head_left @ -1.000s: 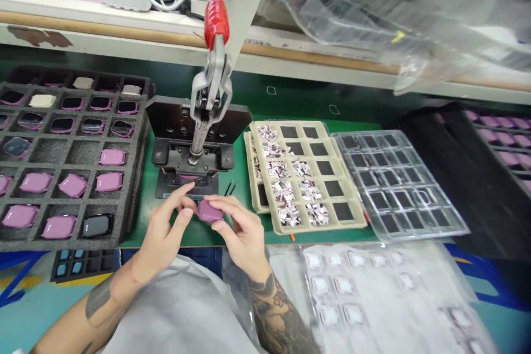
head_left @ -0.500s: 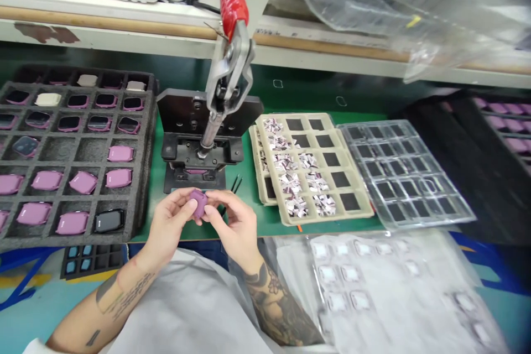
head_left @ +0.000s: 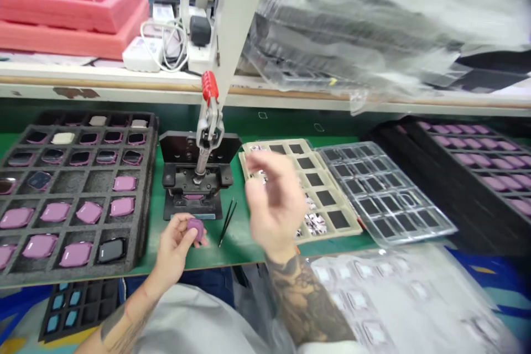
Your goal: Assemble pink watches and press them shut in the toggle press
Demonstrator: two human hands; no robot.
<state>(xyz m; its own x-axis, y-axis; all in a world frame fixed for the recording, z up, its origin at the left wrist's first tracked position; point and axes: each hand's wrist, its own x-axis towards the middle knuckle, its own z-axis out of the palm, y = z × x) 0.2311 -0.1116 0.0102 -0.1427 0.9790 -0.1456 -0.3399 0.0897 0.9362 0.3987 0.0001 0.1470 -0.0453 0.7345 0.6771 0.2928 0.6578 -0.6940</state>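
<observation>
My left hand holds a purple watch case between thumb and fingers, just in front of a black clamp press with a red handle. My right hand, blurred, is raised over the left part of a beige tray of small shiny parts. Its fingers are curved and apart from the thumb, with nothing visible between them. Black tweezers lie on the green table between my hands.
A grey foam tray of purple watch cases stands at left. Right of the beige tray lies a clear compartment tray, with a dark tray of purple pieces beyond. Pink foam trays sit on the shelf. Plastic sheeting covers the lower right.
My right hand has let go of the purple watch case and moved right over the beige tray. My left hand still holds the case. The view has tilted up, showing more of the shelf.
</observation>
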